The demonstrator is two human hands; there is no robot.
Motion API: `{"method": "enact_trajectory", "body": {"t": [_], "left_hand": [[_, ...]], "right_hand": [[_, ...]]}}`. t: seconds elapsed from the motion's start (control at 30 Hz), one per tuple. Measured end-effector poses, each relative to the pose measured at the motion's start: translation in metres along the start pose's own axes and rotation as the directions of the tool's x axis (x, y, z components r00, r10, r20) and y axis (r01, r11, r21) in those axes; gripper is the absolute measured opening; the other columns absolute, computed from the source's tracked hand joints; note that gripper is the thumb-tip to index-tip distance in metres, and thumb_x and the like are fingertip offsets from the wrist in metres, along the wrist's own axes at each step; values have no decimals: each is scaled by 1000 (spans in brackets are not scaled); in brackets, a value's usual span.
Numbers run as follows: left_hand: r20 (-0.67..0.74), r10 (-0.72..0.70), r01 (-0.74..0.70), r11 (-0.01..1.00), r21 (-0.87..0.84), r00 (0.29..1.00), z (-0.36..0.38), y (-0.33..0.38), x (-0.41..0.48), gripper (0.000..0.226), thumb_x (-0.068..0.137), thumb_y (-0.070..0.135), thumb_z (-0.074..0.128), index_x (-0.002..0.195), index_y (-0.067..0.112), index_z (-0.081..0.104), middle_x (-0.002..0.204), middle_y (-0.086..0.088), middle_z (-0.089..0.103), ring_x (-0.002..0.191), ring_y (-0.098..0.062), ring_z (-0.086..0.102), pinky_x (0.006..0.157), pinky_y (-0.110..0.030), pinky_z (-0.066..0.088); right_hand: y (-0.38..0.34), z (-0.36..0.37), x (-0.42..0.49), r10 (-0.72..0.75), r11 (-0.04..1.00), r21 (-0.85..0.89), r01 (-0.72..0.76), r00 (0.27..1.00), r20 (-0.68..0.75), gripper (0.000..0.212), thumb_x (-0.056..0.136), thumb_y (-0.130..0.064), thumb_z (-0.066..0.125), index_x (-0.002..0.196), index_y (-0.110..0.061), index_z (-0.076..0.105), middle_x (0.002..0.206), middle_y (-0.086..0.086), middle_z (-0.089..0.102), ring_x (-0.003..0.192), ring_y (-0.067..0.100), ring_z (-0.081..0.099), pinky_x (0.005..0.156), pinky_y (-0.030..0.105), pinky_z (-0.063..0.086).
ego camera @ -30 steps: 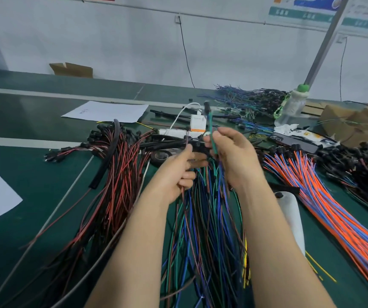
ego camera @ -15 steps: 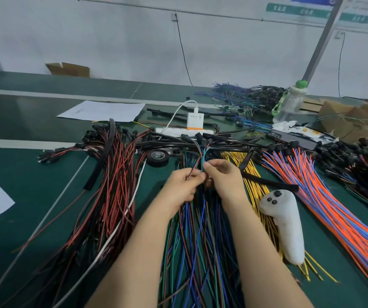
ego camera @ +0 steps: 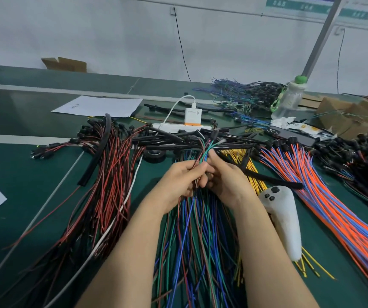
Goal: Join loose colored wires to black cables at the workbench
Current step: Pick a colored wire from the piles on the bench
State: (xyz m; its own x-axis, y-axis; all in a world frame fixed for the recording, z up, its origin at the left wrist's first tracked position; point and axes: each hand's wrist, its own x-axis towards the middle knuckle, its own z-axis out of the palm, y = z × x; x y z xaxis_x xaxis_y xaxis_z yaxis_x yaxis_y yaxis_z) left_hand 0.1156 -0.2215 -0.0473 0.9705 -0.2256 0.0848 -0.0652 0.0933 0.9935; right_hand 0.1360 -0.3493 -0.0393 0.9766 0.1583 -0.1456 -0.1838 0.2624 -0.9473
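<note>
Together, both hands pinch thin green, blue and brown wires.

- Wire-harness workshop, this one: a long green workbench runs along a plain white wall.
- Wires everywhere, sorted in bundles: red-and-black wires, orange-and-blue wires, yellow wires, colored wires in blue and green up front.
- Black cables heaped across the middle, a roll of black tape just beside them.
- Power strip with a charger plugged in, cardboard boxes, a paper sheet, notices on the wall.
</note>
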Motion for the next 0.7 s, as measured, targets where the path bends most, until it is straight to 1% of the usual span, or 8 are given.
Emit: {"method": "enact_trajectory", "body": {"t": [0.07,0.13,0.23,0.3,0.4,0.5,0.57,0.7], "left_hand": [[132,60,-34,981,-190,989,-1,6,-3,20,91,35,53,89,21,67,55,9,53,39,1,28,35,-9,22],[241,108,-25,947,-321,965,-2,9,-6,21,85,37,54,88,24,71,57,9,55,39,2,27,36,-9,22],[244,43,27,961,-274,969,-2,7,-7,24,89,32,50,89,25,72,57,9,54,39,2,23,36,-9,18],[152,-53,75,986,-146,987,0,3,-4,21,96,27,47,96,23,68,56,10,53,37,2,21,35,-9,17],[49,-115,117,992,-39,992,2,-4,0,18,100,23,45,100,21,62,55,9,56,36,1,22,34,-10,19],[46,-136,139,989,-54,990,4,-6,3,19,98,21,48,92,23,66,60,5,63,36,1,22,33,-11,19],[27,-146,148,986,-80,989,4,-7,4,25,97,20,51,81,24,70,63,2,66,35,1,22,33,-11,19],[-67,-158,153,986,-64,985,4,-10,7,20,99,23,48,92,14,63,64,1,70,34,0,24,33,-11,21]], "right_hand": [[-1,1,0,-15,988,153,6,999,52,57,93,-49,46,122,-1,59,71,1,62,56,13,53,62,27,44],[-5,1,1,-65,957,286,40,995,78,59,95,-53,38,126,-6,57,83,0,69,57,10,61,63,28,48],[-8,-1,0,-145,922,376,89,982,123,48,96,-50,38,111,-11,62,85,-3,70,58,8,56,59,25,49],[-5,-1,0,-147,949,290,120,986,76,44,96,-42,43,112,-5,61,88,2,68,57,13,48,56,26,46],[4,0,2,-127,989,63,134,986,-108,33,100,-22,48,110,7,59,73,9,56,53,19,47,53,26,44],[6,1,2,-160,986,-72,147,963,-215,22,98,-18,53,88,0,61,64,10,52,47,21,43,47,28,37],[6,1,2,-187,979,-124,161,951,-245,22,95,-18,58,78,-5,62,64,11,55,50,22,45,52,31,39],[4,-2,2,-276,938,-286,194,919,-283,25,93,-17,60,70,-10,64,60,1,60,54,13,53,56,25,45]]}}
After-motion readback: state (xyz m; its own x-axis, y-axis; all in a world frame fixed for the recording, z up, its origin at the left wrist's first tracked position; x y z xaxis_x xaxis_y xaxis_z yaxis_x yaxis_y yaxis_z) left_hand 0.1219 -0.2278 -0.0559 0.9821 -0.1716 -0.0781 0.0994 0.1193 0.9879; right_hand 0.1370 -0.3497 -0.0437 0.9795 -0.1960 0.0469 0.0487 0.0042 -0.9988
